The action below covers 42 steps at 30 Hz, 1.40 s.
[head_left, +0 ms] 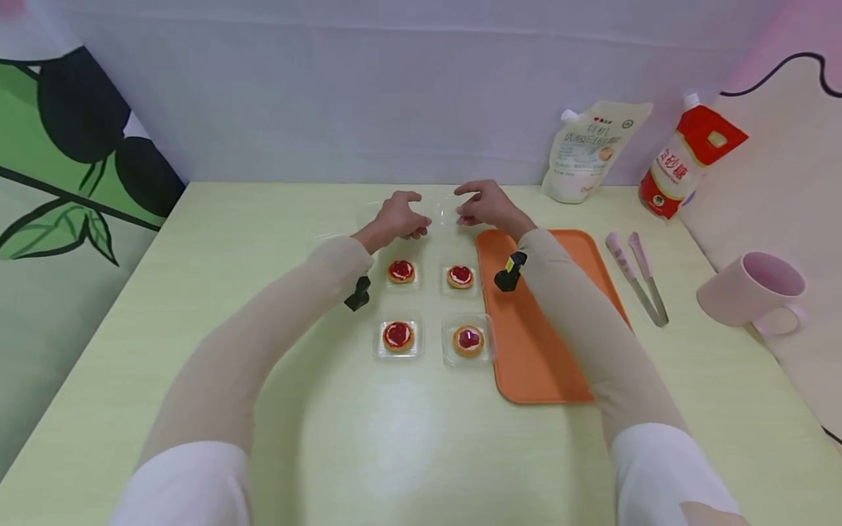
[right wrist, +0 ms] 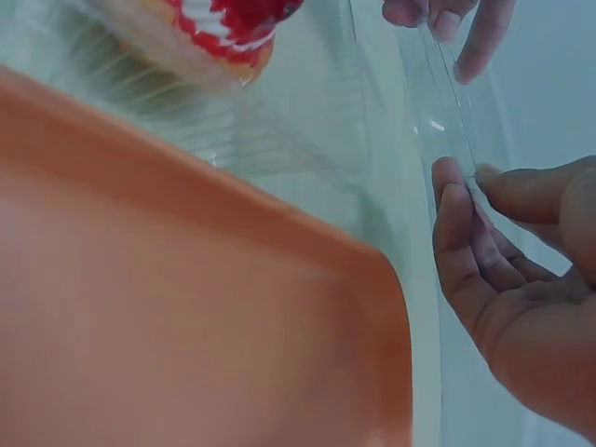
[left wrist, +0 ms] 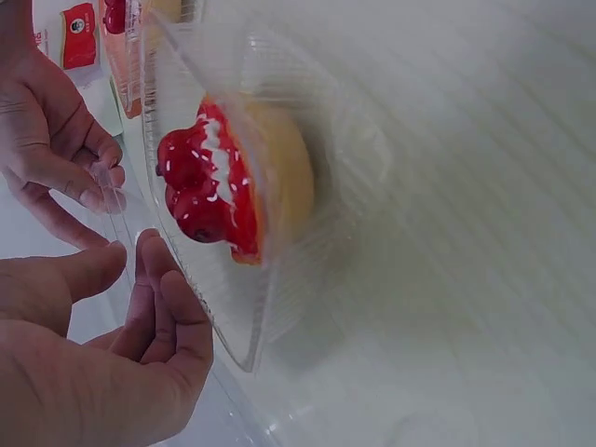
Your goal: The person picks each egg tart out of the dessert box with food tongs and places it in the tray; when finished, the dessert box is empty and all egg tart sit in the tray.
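Observation:
Above the far part of the table, my left hand (head_left: 400,218) and right hand (head_left: 490,207) hold a thin clear plastic lid (head_left: 443,212) between them. The right wrist view shows the right thumb and fingers pinching one edge of the lid (right wrist: 442,107). At its opposite edge, the left fingers (right wrist: 486,37) grip it. Nearer to me sit several red-topped tarts in clear plastic boxes, among them a back-left tart (head_left: 401,271) and a back-right tart (head_left: 460,276). A tart (left wrist: 209,182) in its box lies close beside the left hand in the left wrist view.
An orange tray (head_left: 526,358) lies right of the boxes, under my right forearm. Beyond it are tongs (head_left: 638,277), a pink mug (head_left: 750,288), a white spouted pouch (head_left: 588,153) and a red pouch (head_left: 680,161). Faint clear plastic pieces (head_left: 368,212) lie by the left hand.

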Motion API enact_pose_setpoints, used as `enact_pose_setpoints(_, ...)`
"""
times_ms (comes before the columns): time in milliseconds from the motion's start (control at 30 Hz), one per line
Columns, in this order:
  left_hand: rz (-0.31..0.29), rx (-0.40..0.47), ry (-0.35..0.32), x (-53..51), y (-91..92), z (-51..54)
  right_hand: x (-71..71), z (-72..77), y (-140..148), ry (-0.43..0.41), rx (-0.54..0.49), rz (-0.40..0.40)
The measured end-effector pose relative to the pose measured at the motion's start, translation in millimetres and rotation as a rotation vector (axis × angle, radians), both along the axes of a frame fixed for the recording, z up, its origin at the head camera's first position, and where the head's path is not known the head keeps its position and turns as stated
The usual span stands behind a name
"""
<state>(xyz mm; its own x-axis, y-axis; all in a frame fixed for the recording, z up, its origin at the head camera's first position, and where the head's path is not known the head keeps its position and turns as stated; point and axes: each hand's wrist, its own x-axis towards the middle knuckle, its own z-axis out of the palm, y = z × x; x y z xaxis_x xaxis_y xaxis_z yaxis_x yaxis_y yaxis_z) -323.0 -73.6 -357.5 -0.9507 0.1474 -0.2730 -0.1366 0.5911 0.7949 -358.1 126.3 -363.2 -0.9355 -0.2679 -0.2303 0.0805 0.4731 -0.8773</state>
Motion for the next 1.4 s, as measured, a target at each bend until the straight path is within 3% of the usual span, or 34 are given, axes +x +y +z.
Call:
enact_pose_setpoints(267, -0.01, -0.131, -0.021, -6.0, 11.1, -3.6, -2.4, -9.9, 1.9, 0.034, 0.051, 0.011)
enact_pose_setpoints(633, -0.034, -0.203, -0.027, -6.6, 15.4, -1.2, -1.1, -9.1, -1.3, 0.087, 0.163, 0.023)
enact_pose_setpoints(833, -0.041, -0.234, -0.016, -4.6, 15.5, -1.1, -0.7, -9.3, -1.1, 0.072, 0.192, 0.035)
enact_pose_setpoints(1100, -0.038, -0.235, 0.063, 3.9, 8.7, 8.6, 5.5, 1.5, 3.8, 0.069, 0.232, 0.042)
enact_pose_setpoints(1400, -0.107, -0.381, 0.25, 22.4, 0.1, 16.2, 25.5, 7.0, 20.4, 0.239, 0.251, 0.056)
